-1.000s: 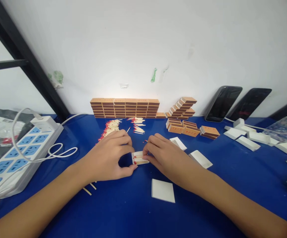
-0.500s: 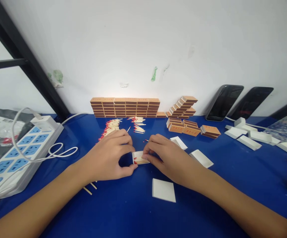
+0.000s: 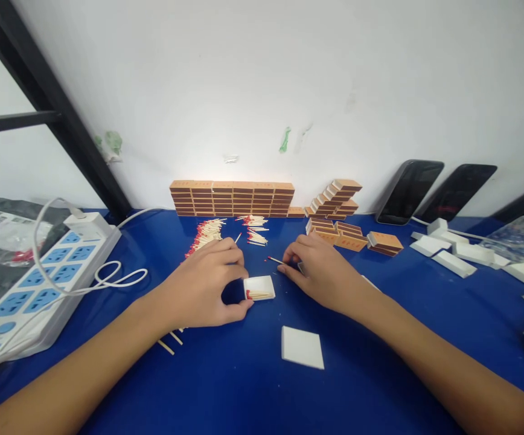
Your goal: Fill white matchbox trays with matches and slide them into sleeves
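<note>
My left hand [image 3: 205, 284] pinches the left end of a small white matchbox tray [image 3: 259, 287] that lies on the blue table [image 3: 226, 386] with a few red-tipped matches in it. My right hand [image 3: 319, 272] rests just right of the tray, its fingertips closed on a single match [image 3: 274, 260] that points left. Loose matches [image 3: 205, 234] lie in heaps beyond my hands. A flat white tray [image 3: 302, 347] lies nearer to me.
Brown matchbox sleeves are stacked in a low wall [image 3: 232, 199] against the white wall, with more piled to the right [image 3: 334, 202]. White trays [image 3: 452, 257] are scattered at the right. Two dark phones [image 3: 409, 190] lean on the wall. A power strip [image 3: 40, 284] with white cable lies left.
My right hand has left the tray and moved back and to the right, now holding one match. My left hand still grips the tray, which has shifted slightly.
</note>
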Motion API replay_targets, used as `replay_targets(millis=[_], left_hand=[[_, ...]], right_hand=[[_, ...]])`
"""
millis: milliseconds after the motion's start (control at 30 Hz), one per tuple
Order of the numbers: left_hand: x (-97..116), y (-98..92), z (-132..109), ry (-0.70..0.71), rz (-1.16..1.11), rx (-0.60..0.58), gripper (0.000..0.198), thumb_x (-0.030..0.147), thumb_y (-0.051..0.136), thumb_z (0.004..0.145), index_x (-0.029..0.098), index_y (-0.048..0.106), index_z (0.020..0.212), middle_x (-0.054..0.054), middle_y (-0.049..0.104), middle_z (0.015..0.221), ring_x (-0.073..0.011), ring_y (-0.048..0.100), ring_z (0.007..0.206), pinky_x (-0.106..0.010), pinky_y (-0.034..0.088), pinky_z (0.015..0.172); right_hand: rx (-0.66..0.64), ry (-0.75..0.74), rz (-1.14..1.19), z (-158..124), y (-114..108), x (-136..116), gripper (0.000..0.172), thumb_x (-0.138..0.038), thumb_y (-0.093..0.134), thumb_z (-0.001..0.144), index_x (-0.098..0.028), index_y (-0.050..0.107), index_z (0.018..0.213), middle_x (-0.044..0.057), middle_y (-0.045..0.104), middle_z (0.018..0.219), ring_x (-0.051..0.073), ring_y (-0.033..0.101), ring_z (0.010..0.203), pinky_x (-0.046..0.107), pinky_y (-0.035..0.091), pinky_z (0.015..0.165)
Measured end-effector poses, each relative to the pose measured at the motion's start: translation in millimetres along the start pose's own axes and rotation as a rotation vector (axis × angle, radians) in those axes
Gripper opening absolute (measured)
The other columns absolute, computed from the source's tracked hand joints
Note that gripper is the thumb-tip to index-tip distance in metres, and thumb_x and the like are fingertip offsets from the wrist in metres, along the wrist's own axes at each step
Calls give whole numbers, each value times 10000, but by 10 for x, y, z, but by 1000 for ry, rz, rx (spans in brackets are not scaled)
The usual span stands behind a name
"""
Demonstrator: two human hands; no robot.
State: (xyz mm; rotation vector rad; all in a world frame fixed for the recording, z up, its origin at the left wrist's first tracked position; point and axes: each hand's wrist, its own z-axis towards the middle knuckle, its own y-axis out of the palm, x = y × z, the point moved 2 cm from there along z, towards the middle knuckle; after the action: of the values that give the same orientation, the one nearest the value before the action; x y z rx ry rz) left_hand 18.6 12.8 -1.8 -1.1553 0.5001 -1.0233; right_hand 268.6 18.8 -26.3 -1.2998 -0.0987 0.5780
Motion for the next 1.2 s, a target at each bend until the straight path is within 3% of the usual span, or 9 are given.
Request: replay_targets(millis=[167,300,500,633,1200], left_hand=[[-13,2,6,-17,-1,-16,216,373,789,895,169,800,963,-76,699,934,-255,620,945,-437,543,891],[-14,4,7,-21,-4,-13,223,370,788,893,162,805,971,-81,702,932,-264,628,961,-444,549,910],[-23,9,0,-10,-1,0,203,368,786,896,170,798,943,-79,703,919,-263,623,950,-435,547,882],[-36,7,-5,2,14,10,207,372,785,898,166,793,926,-78,699,908,-263,622,949,-441,546,895],[-207,-27,-10,-34,98,11,253,407,757,910,158,797,937,-86,704,902,-270,626,935,-459,549,917]], right_hand=[[-40,8,-19,66,68,17,144,-192,663,1022,-175,715,888,83,694,909,246,580,884,400,439,827],[-14,16,-28,271,42,-91,159,-201,641,1042,-172,721,908,95,702,945,258,580,939,392,442,852],[-82,28,-84,554,155,-187,131,-204,646,1035,-161,715,932,113,709,982,274,588,991,395,452,887],[-11,45,-42,580,198,-148,55,-207,696,997,-156,708,1011,104,694,987,274,586,1009,385,454,897],[-46,-15,12,606,160,-86,144,-178,672,1025,-165,715,888,93,682,920,249,576,953,360,436,875]])
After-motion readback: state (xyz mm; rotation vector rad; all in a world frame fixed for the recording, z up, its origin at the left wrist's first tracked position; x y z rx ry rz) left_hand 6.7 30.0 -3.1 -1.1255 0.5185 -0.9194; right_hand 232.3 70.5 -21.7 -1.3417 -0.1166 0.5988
